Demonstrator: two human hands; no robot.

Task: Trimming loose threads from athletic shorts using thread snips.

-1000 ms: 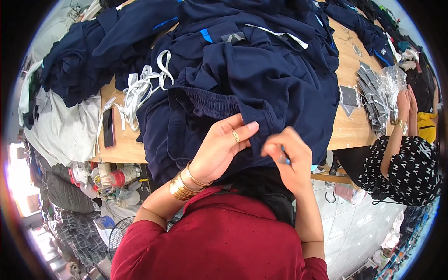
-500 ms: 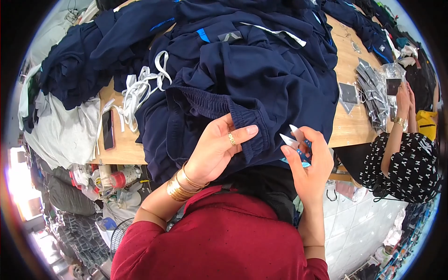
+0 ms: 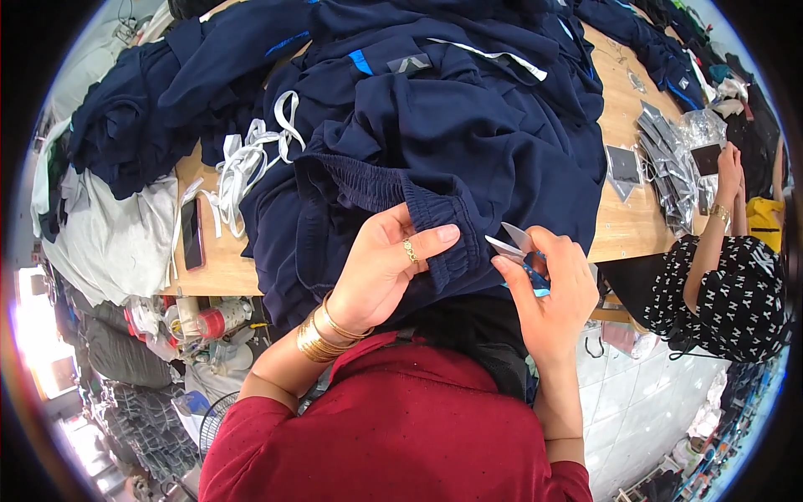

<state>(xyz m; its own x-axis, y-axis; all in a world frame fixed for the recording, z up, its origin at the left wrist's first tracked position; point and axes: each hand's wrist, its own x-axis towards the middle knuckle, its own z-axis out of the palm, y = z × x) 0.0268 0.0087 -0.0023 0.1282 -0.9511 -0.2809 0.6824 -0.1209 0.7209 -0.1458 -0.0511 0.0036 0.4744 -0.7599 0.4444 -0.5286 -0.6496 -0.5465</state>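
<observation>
Pinching gathered navy waistband (image 3: 442, 207) in grip of left hand (image 3: 381, 263), grasping open-bladed blue-handled snips (image 3: 508, 249) in right hand (image 3: 559, 289) just beside, above navy garments (image 3: 519, 159) heaped on wooden bench (image 3: 623, 233).

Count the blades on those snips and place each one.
2, both on the blue-handled snips in the right hand: the upper blade and, just below it, the lower blade, tips apart.

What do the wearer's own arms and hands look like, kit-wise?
Dark red sleeves, forearms bare below them. Left hand: ungloved, with a patterned gold-coloured ring and several gold-coloured bangles at the wrist. Right hand: ungloved, no jewellery visible. No cables or markings seen on either.
</observation>
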